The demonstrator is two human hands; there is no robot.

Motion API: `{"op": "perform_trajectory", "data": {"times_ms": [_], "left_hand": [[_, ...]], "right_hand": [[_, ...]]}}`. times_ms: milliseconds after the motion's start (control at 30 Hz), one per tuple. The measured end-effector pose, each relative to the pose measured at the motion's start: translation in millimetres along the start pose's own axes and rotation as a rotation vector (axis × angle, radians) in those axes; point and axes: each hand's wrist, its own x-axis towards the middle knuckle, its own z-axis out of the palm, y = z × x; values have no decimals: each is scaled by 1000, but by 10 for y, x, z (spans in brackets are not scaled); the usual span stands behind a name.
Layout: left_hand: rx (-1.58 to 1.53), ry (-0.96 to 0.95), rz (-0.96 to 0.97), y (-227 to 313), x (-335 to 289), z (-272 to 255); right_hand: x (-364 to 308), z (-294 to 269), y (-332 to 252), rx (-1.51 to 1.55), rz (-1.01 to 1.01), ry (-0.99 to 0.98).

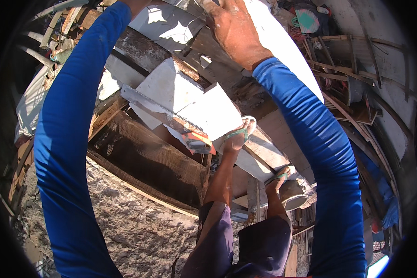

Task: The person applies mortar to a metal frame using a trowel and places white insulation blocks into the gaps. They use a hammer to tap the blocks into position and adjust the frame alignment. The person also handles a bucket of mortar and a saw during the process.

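My right hand point(231, 34) reaches to the top edge, its back toward me, beside a bright white panel point(287, 51). Its fingertips run out of the picture, so I cannot see whether it grips anything. Only a sliver of my left hand point(141, 3) shows at the top; its fingers are out of sight. Both arms wear blue sleeves. Below and between them lies a handsaw point(160, 109) with a toothed grey blade and an orange-and-grey handle point(199, 142). It rests across pieces of white sheet point(211, 111), out of reach of either hand.
My feet in flip-flops point(241, 129) stand on white and grey boards. Left of them is a wood-framed mesh panel point(143, 157) beside rough rubble masonry point(125, 217). Weathered planks point(141, 48) lie farther off. Timber strips point(343, 69) clutter the right, and a round container point(293, 194) sits near my foot.
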Motion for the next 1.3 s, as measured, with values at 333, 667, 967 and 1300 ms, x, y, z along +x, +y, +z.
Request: {"op": "perform_trajectory", "data": {"times_ms": [333, 667, 967, 1300], "left_hand": [[-234, 220, -84, 223, -247, 129], [-1859, 423, 83, 602, -895, 1062], [-1616, 736, -362, 1189, -989, 498], [-1497, 872, -257, 1178, -906, 86]], "right_hand": [[623, -529, 144, -77, -249, -284], [591, -494, 4, 207, 107, -482], [485, -553, -329, 349, 151, -416], [632, -771, -319, 682, 351, -321]]}}
